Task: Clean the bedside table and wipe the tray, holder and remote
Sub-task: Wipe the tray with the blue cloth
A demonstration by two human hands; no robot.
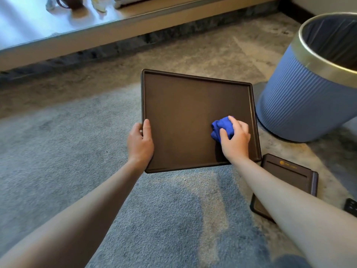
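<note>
A dark brown rectangular tray (181, 105) is held above the carpet. My left hand (140, 144) grips its left rim, thumb on top. My right hand (236, 140) presses a bunched blue cloth (222, 127) onto the tray's right inner surface. A dark brown holder (286, 176) with a gold logo lies flat on the floor under my right forearm. The black corner of a remote (351, 206) shows at the right edge.
A blue ribbed waste bin (297, 97) with a gold rim and dark liner stands at the right. A low wooden ledge (119, 26) with a dark mug (71, 3) runs along the back. Grey-blue carpet (67, 151) covers the floor.
</note>
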